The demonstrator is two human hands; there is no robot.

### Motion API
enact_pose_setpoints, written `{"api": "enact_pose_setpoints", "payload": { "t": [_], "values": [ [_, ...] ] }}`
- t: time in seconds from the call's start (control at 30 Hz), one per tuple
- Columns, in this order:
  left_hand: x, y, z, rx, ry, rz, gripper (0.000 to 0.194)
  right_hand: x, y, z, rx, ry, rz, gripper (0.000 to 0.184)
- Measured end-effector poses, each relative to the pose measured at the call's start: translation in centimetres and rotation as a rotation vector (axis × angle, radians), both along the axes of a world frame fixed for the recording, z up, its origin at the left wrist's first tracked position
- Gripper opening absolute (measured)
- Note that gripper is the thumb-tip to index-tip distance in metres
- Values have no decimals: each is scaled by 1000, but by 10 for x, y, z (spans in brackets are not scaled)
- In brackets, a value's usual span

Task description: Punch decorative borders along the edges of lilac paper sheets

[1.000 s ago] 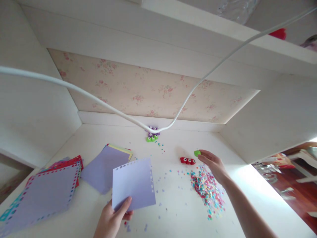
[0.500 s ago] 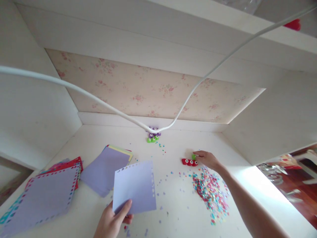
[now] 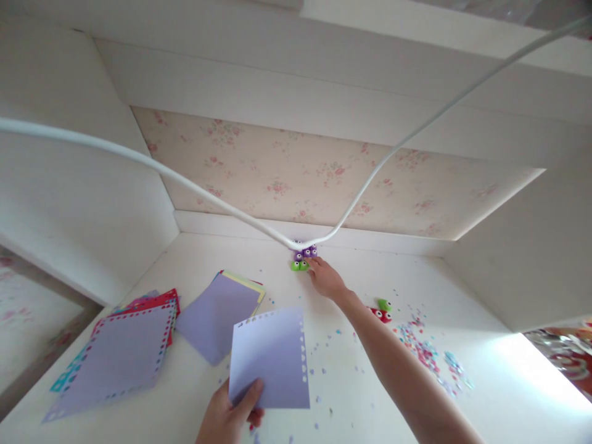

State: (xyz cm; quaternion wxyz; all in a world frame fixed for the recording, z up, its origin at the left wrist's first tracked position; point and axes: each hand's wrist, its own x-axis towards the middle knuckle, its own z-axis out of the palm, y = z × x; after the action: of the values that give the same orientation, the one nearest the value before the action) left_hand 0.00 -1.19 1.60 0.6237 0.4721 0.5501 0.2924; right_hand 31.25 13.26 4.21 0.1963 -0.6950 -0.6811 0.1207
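Observation:
My left hand (image 3: 235, 404) pinches a square lilac paper (image 3: 271, 361) between thumb and fingers, with small shapes punched along its top and right edges. At the back, my right hand (image 3: 327, 279) reaches to a cluster of small eyed craft punches. Its fingertips close around the right end of the front row of green craft punches (image 3: 299, 266), and hide what is between them. Purple craft punches (image 3: 306, 253) stand just behind. Another green craft punch (image 3: 384, 304) sits behind the red craft punches (image 3: 380, 314), which my forearm partly covers.
A white cable (image 3: 240, 213) hangs across the view in front of the cluster. Punched sheets (image 3: 129, 345) lie at the left, beside a stack of plain coloured paper (image 3: 217, 314). Paper confetti (image 3: 423, 351) is heaped beyond my right forearm, with loose bits scattered over the white desk (image 3: 342, 425).
My right hand has set a green craft punch down by the red ones, let go and moved left to the back cluster. The left hand still holds the lilac paper; the view has shifted.

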Motion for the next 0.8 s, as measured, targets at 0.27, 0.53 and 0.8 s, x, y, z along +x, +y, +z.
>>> {"api": "enact_pose_setpoints", "payload": {
  "t": [0.27, 0.53, 0.8],
  "values": [
    [0, 2, 0, -14, -4, 9, 56, -5, -6, 2, 12, 206, -89, 24],
    [0, 2, 8, -32, -27, 56, 53, -50, -108, -8, 58, 859, -264, 40],
    [0, 0, 15, 30, 35, 45, 53, -87, -192, -7, -118, 1820, -538, 48]
  ]
}}
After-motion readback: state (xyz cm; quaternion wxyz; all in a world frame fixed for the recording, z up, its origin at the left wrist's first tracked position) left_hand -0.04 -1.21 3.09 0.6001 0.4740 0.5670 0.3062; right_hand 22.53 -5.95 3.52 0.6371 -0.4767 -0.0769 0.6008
